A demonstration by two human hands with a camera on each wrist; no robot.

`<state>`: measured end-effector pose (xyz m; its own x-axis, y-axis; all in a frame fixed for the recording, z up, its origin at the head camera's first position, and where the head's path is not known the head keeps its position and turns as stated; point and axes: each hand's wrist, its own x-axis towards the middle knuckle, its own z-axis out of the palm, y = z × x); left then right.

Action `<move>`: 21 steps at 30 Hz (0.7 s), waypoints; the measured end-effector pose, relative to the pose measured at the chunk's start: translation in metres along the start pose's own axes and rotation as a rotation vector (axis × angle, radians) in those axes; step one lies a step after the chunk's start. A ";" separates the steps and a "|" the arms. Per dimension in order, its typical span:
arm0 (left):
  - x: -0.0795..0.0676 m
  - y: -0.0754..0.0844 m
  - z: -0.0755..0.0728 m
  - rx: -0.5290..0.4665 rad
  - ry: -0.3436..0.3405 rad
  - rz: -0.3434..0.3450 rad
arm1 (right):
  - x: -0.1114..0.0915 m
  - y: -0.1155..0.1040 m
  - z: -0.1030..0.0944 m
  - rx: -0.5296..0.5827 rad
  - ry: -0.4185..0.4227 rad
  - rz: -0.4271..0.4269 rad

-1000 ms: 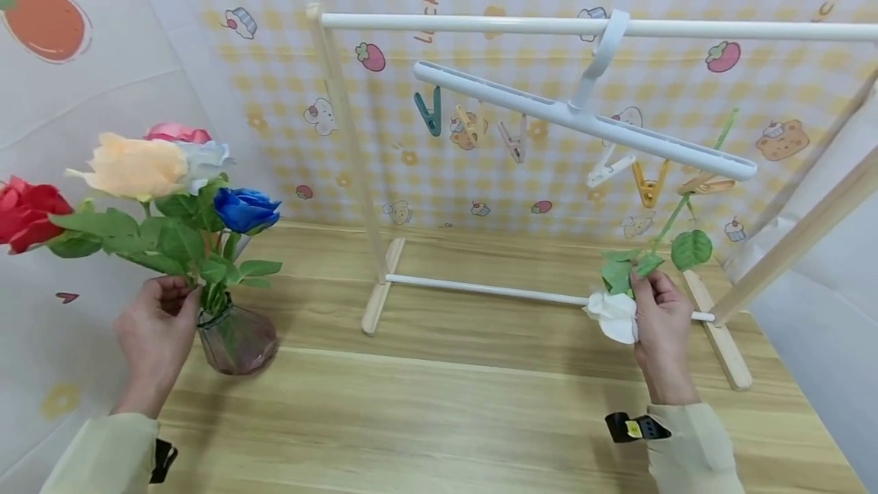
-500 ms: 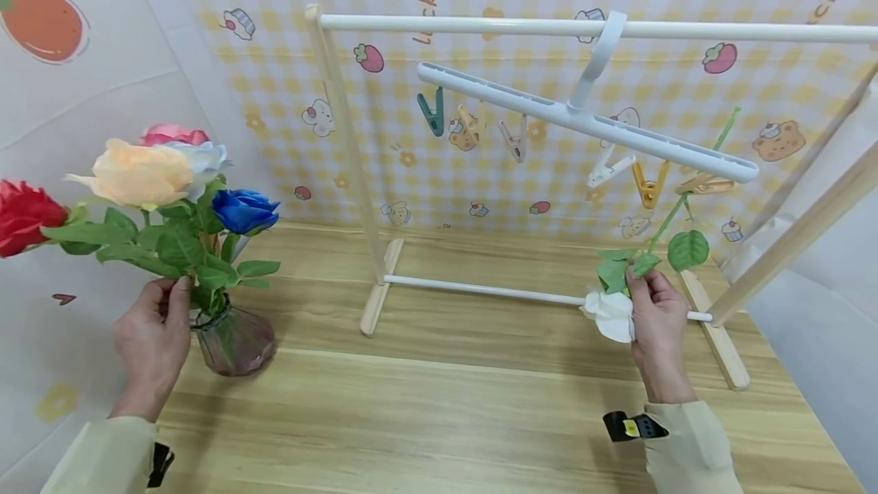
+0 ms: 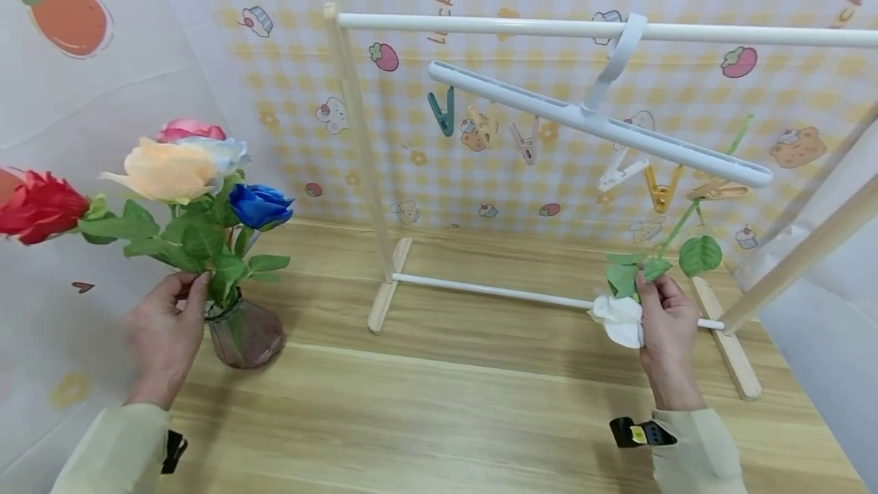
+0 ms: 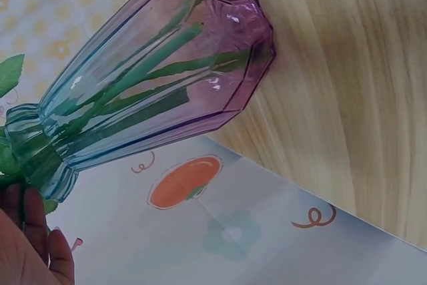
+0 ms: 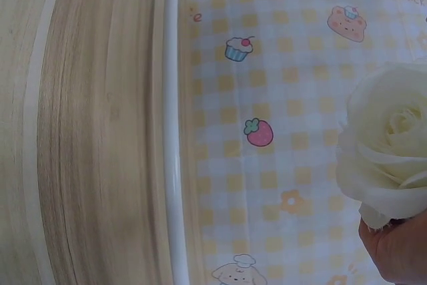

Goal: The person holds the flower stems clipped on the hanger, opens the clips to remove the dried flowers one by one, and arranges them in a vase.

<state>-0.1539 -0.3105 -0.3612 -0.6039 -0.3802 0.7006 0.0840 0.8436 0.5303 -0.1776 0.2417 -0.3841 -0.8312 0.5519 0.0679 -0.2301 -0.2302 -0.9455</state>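
My left hand pinches a leafy stem of the roses just above the neck of a pink-tinted glass vase. A red rose leans far left from this bunch, beside a peach rose and a blue rose. In the left wrist view, stems show through the vase. On the right, my right hand pinches a white rose by its stem close under the bloom. This rose hangs head down, its green stem running up to a beige clip on the hanger.
A pale blue hanger hangs tilted, right end lower, from the white bar of a wooden rack. Other clips dangle from it, including a green clip and a yellow clip. A lower white rod crosses behind the right hand.
The head view has shifted slightly, moving everything rightward in it. My left fingers have moved a little up and left along the stems. The right hand keeps its hold on the white rose.
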 end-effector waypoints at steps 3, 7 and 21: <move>-0.001 0.000 0.001 0.021 -0.015 0.011 | 0.000 0.000 -0.001 0.002 -0.003 -0.003; -0.004 -0.003 0.000 0.032 -0.018 0.047 | -0.001 0.000 -0.001 0.002 -0.006 -0.007; -0.006 0.006 0.000 -0.078 0.064 -0.127 | -0.003 0.000 0.001 -0.032 0.014 -0.015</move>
<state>-0.1499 -0.3033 -0.3622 -0.5618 -0.5073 0.6534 0.0735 0.7562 0.6502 -0.1756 0.2394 -0.3840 -0.8206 0.5661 0.0784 -0.2263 -0.1959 -0.9542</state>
